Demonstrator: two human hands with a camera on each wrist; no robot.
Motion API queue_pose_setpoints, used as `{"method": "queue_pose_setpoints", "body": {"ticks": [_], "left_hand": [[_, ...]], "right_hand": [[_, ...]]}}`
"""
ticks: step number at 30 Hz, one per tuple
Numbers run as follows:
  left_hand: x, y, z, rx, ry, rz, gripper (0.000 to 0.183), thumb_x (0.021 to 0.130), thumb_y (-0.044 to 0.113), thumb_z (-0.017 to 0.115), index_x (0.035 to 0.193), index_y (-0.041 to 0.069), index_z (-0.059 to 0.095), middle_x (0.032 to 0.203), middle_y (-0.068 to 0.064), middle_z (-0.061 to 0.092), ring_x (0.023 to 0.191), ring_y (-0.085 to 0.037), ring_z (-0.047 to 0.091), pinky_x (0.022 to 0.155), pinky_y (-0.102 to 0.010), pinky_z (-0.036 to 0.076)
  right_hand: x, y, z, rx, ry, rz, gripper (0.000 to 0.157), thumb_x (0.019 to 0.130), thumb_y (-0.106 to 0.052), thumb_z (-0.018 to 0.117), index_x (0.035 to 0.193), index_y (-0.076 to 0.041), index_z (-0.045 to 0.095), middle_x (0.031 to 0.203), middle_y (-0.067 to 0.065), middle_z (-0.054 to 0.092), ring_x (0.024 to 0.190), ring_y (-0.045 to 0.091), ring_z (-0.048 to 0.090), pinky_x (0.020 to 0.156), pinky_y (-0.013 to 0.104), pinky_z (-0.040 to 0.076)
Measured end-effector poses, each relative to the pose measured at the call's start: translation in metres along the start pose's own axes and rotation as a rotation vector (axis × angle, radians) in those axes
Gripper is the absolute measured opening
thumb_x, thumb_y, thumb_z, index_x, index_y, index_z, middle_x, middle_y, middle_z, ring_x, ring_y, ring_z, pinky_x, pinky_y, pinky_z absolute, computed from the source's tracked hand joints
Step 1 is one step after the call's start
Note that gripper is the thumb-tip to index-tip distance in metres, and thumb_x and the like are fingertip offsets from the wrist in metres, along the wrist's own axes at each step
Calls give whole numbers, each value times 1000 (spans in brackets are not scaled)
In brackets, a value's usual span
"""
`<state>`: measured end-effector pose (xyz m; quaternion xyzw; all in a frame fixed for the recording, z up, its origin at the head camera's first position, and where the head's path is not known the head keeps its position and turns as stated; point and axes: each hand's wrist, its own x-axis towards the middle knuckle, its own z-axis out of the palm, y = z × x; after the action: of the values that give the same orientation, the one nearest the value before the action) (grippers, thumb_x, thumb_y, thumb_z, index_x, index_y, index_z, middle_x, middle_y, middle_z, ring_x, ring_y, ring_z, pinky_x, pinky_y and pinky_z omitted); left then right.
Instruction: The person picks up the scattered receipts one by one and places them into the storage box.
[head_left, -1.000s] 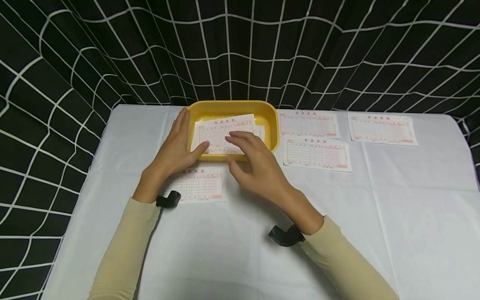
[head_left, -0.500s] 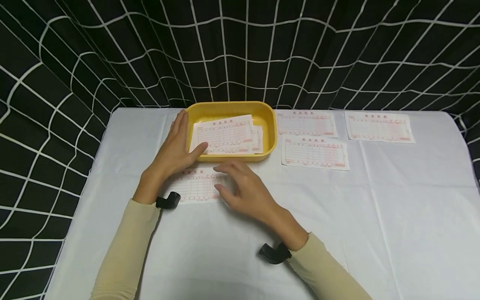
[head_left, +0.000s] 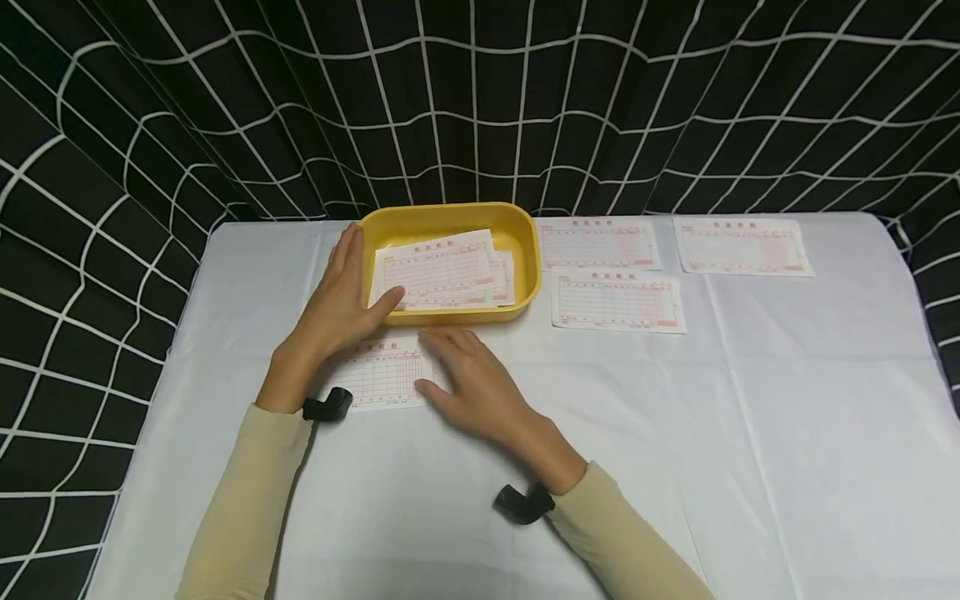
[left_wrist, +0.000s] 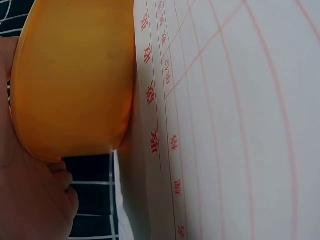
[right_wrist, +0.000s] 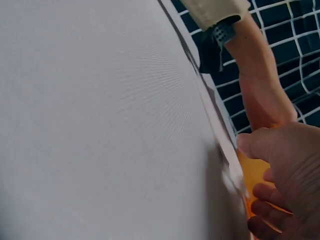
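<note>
In the head view a yellow tray (head_left: 450, 317) stands at the back with several printed slips (head_left: 435, 265) lying in it. My left hand (head_left: 333, 304) holds its left end, fingers along the outer side and thumb over the near rim. In front of the tray lies one slip (head_left: 386, 375) with red lines and characters, partly under my left hand in this view. My right hand (head_left: 476, 383) is at that slip's right edge, with fingers and thumb apart. The left wrist view shows the slip (left_wrist: 225, 125) close up beside the tray wall (left_wrist: 75, 75).
Right of the tray lie three more slips: one slip (head_left: 598, 243) beside it, a nearer slip (head_left: 618, 300), and a slip (head_left: 742, 246) farther right. A white cloth (head_left: 637, 433) covers the table. Black fabric with white netting (head_left: 480, 100) borders the back and left.
My right hand has drawn back from over the tray, moving nearer and left to the front slip's right edge. My left hand stays at the tray's left end.
</note>
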<state>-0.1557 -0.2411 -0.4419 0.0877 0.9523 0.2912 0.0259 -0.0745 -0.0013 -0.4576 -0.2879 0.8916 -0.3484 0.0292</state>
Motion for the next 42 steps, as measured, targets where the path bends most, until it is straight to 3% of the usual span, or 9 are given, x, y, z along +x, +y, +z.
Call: {"method": "queue_pose_setpoints", "body": {"ticks": [9,16,22,30,35,42], "left_hand": [[-1,0,2,-8,6,8,106,99,53,62,171,8,0,180,-11,1,167,-32,11,133,-56,22],[0,-2,1,-6,15,3,105,99,53,62,171,8,-1,180,-11,2,167,-32,11,133,-57,22],[2,-1,3,-16,0,13,106,99,55,61,171,9,-2,181,-10,0,168,-31,9,133,-57,21],[-1,-1,1,-25,11,2,106,99,53,62,171,8,-1,181,-10,0,167,-31,11,133,-56,22],[-2,-3,0,-17,7,-8,107,98,53,62,171,7,-1,180,-11,0,167,-33,11,133,-57,22],[-2,-1,1,-33,0,-11,108,98,55,62,171,8,-2,181,-9,-2,168,-32,10,133,-57,21]], "right_hand": [[2,5,5,-62,-58,50,72,97,-29,76,158,-3,46,159,14,55,151,32,47,128,48,36],[0,1,9,-49,-45,40,68,99,-24,75,157,-2,48,157,15,56,151,33,47,129,48,34],[-2,-2,12,12,46,55,53,94,-11,78,144,-3,63,135,11,72,133,29,62,116,44,49],[-3,-6,14,95,179,67,26,94,-2,73,118,-8,79,106,5,80,95,20,73,86,38,60],[-2,-5,10,197,169,118,23,90,2,73,112,-3,79,89,6,74,76,12,64,71,25,56],[-6,0,-7,364,139,275,14,90,-2,79,104,-1,76,86,9,75,73,12,67,69,21,58]]}}
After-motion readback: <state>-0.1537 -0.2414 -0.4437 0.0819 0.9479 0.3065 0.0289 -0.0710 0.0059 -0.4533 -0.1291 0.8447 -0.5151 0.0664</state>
